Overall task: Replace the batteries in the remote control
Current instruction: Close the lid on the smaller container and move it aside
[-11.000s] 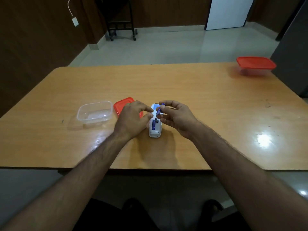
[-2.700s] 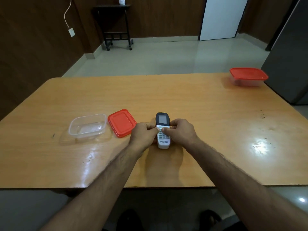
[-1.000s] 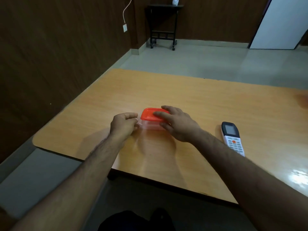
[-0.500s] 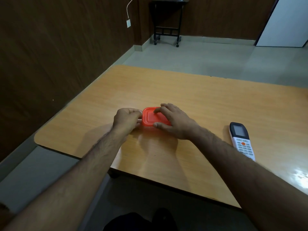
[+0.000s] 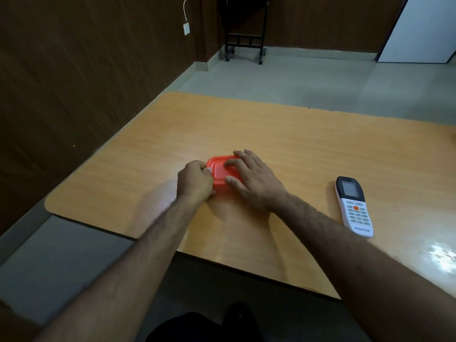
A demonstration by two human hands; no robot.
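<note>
Since half a second ago: lid (image 5: 220, 170) pressed lower onto its box, both hands little shifted; remote control (image 5: 354, 206) unmoved.

Left hand (image 5: 196, 180): grip curled round the near-left corner of the lid, thumb on the rim.

Right hand (image 5: 251, 180): fingers spread nearly straight, flat on the lid's top, pressing; nothing enclosed.

Remote control: face up on the worktop (image 5: 283, 134), well to the right of both grips, clear of the right forearm. Long axis runs away from the person, screen end far, branded end toward the near edge. Right hand is the nearer.

Room: bare worktop between box and remote; near edge lies close behind the remote's lower end, left edge well beyond the box.

Judgement: battery swap looks finished; closing the box is tidying.
</note>
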